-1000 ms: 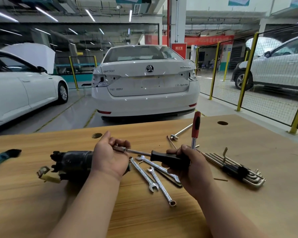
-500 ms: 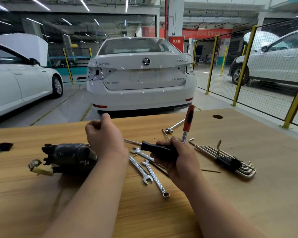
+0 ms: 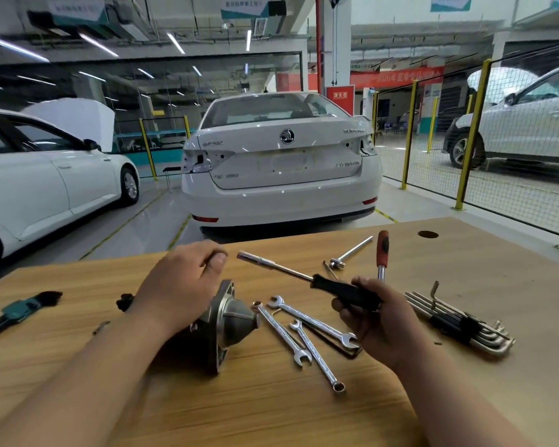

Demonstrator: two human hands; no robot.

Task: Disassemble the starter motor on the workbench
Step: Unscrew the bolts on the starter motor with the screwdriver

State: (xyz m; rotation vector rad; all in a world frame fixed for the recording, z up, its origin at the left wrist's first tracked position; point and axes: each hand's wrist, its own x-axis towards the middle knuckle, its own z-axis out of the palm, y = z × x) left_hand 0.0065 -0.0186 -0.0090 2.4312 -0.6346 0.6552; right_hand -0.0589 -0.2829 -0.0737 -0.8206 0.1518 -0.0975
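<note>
Starter motor (image 3: 229,321): lies on table (image 3: 271,414) beneath left wrist, nose cone toward combination wrenches (image 3: 313,321).
Left hand (image 3: 181,285): fingers curled above motor; we cannot tell whether they pinch anything.
Right hand (image 3: 381,324): grips black handle of nut driver (image 3: 323,285), shaft aimed at left hand.
Writing: we read "SUPERB" on white car (image 3: 281,175).
</note>
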